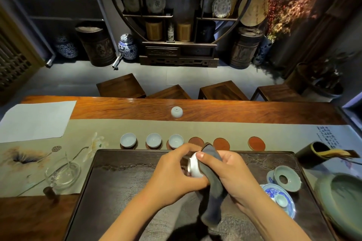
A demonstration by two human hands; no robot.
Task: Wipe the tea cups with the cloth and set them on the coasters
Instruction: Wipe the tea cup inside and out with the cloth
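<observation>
My left hand (172, 172) grips a small white tea cup (195, 166) tipped on its side above the dark tea tray (121, 182). My right hand (233, 174) holds a dark grey cloth (213, 188) against the cup, thumb on the cup's wall; the cloth hangs down below my hands. Three white cups (128, 140) (154, 140) (175, 141) stand on coasters in a row beyond the tray. To their right lie three bare red-brown coasters (195, 141) (221, 144) (256, 143); the first is partly hidden by my left hand.
An upturned white cup (176, 112) sits farther back on the wooden table. A glass pitcher (62, 174) stands left of the tray. On the right are a celadon strainer (287, 179), a blue-and-white saucer (278, 199), a green bowl (340, 201) and a dark tool holder (313, 154). White paper (35, 121) lies far left.
</observation>
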